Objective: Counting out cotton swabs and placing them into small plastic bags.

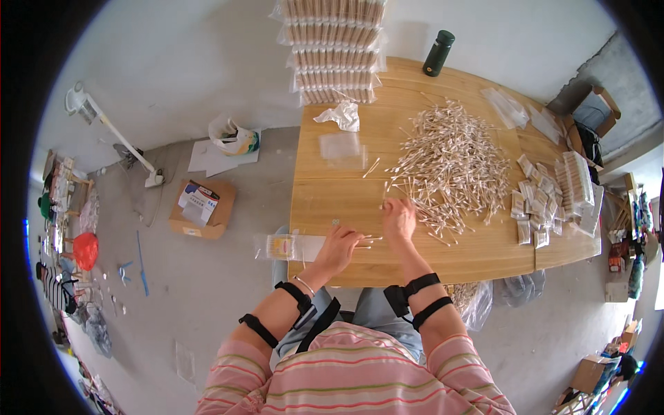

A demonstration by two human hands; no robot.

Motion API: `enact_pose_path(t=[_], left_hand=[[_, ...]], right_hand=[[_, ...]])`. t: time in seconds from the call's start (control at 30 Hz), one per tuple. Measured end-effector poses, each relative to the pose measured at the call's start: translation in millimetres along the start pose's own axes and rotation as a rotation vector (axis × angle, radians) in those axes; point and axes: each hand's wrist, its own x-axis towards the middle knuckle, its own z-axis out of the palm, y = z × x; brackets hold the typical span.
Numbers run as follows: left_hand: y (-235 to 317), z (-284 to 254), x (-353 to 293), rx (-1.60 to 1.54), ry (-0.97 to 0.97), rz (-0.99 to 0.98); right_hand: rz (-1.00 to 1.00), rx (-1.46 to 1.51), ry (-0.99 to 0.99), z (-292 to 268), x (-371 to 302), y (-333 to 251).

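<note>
Over the near edge of the wooden table, my left hand (337,249) is closed around a few cotton swabs (371,239), whose white tips stick out to the right. My right hand (399,218) is at the near left edge of a big loose pile of cotton swabs (453,162). Its fingers are bent together, and a white tip shows by them; how much they hold is hidden. Left of my left hand lies a clear bag of packed swabs (282,246), partly over the table's edge. Two loose swabs (372,167) rest left of the pile.
Stacked bags of swabs (335,52) rise at the table's (318,200) far left. Flat clear bags (340,146) lie before them. A dark green bottle (438,53) stands at the back. Small packets (536,200) lie at right. An open carton (203,207) sits on the floor left.
</note>
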Motion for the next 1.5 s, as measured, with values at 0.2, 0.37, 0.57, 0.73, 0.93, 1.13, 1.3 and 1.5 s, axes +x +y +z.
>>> enact_pose_path(t=[0.2,0.37,0.57,0.73,0.93,1.13,1.3,1.5], left_hand=[[10,3,-26,0.085,0.016,0.074],[9,5,-22,0.247,0.221,-0.137],[7,3,-19,0.25,0.09,-0.056],[6,8,-21,0.24,0.091,-0.07],[8,8,-15,0.31,0.095,-0.084],[9,1,-13,0.224,0.036,-0.073],[22,-7,11,0.163,0.073,-0.073],[8,5,48,0.14,0.143,-0.113]], right_hand=[[-0.373,0.17,-0.136,25,-29,-5],[-0.213,0.424,-0.179,-10,-42,-1],[-0.072,-0.135,0.089,-54,-19,56],[-0.252,0.017,0.014,-22,-20,48],[-0.424,0.393,-0.128,3,-39,-4],[-0.354,0.083,-0.011,-40,-42,35],[-0.249,0.076,0.046,-51,-35,46],[-0.41,0.223,-0.118,-22,-34,14]])
